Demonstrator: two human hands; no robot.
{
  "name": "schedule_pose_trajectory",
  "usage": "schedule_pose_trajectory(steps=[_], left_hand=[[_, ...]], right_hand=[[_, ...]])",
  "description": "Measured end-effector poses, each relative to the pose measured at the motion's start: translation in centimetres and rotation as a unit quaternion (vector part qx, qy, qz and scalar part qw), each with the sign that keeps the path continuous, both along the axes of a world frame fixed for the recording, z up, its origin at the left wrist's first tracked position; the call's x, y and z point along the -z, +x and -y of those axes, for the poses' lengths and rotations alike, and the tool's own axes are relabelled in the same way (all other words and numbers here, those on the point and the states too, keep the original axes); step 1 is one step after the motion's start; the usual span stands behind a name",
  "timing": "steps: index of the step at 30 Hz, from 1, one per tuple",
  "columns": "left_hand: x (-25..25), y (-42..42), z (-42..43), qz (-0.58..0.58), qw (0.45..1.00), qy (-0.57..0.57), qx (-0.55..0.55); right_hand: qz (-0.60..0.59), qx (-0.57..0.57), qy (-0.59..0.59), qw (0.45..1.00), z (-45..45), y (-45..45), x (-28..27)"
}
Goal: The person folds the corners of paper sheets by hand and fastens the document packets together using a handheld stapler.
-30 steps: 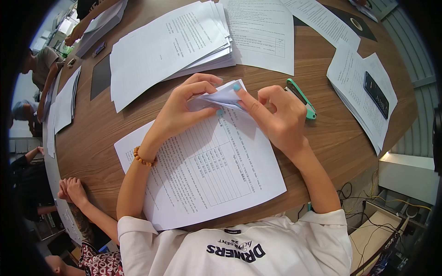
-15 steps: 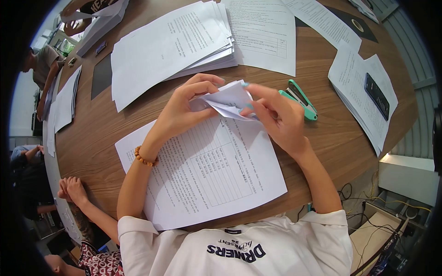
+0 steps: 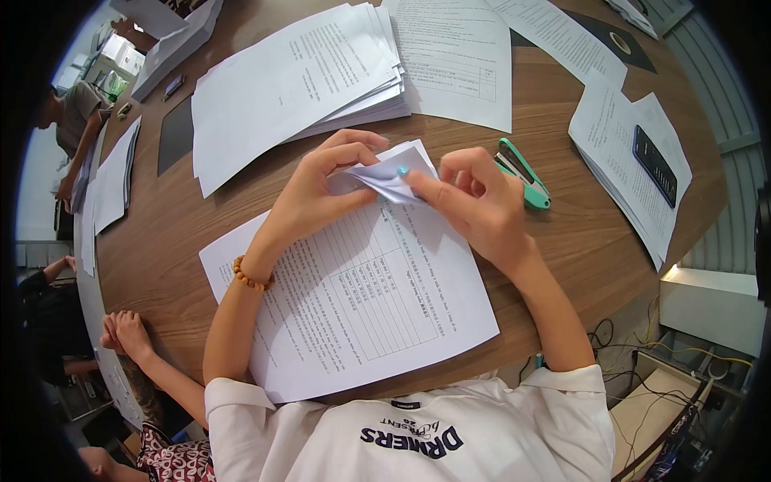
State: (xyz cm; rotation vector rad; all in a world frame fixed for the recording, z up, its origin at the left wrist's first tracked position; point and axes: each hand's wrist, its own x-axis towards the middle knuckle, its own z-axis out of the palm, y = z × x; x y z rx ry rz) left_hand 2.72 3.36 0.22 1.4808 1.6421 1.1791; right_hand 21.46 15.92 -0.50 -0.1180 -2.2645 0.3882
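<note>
A printed stack of paper sheets [image 3: 353, 305] lies on the table in front of me, its far edge lifted and curled back. My left hand [image 3: 329, 181] pinches that raised edge between thumb and fingers; a wooden bead bracelet [image 3: 253, 273] is on the wrist. My right hand [image 3: 478, 201] has its fingers curled, and a teal-nailed digit presses on the folded corner from the right. Part of the underside of the fold is hidden by the hands. Just beyond my right hand rests a green stapler [image 3: 524, 175].
A thick paper pile [image 3: 297, 88] lies ahead, with more printed sheets [image 3: 454, 64] beside it. At right, a black phone [image 3: 655, 166] sits on papers. Another person's clasped hands [image 3: 128, 333] rest at the left table edge. Cables [image 3: 642, 369] hang at lower right.
My right hand's teal-nailed digit has shifted left, further onto the folded corner, and its other fingers have curled up. My left hand keeps its hold, nearly still.
</note>
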Motion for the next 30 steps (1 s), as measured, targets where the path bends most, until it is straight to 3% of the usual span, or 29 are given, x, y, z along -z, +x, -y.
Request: schedule_pose_trajectory(steps=[6,8,9,11,15,23,27,29,30], left_hand=[[0.1,-0.1,0.0,0.010,1.000,0.008,0.001],[-0.3,0.1,0.0,0.012,1.000,0.002,0.001],[-0.3,0.0,0.0,0.012,1.000,0.003,0.000],[-0.1,0.0,0.0,0.010,1.000,-0.003,0.000],[-0.1,0.0,0.0,0.017,1.000,-0.006,-0.001],[-0.2,0.0,0.0,0.010,1.000,-0.008,-0.001],[-0.3,0.2,0.0,0.005,1.000,-0.007,-0.001],[-0.1,0.0,0.1,0.002,1.000,-0.010,-0.007],[0.0,0.0,0.1,0.002,1.000,-0.010,-0.008]], right_hand=[[-0.069,-0.097,0.018,0.993,-0.1,-0.6,1.0],[-0.038,-0.106,-0.165,0.980,0.4,-0.2,0.1],[-0.038,-0.107,-0.165,0.980,0.4,-0.3,0.2],[-0.036,-0.049,-0.303,0.951,0.7,-0.7,0.6],[0.000,-0.022,-0.236,0.971,0.3,-0.7,0.0],[-0.058,0.002,-0.102,0.993,0.3,-0.8,0.3],[-0.081,-0.033,-0.124,0.988,0.5,-0.9,0.1],[0.010,-0.002,-0.258,0.966,1.0,-0.4,-0.6],[0.009,-0.003,-0.257,0.966,0.9,-0.5,-0.5]])
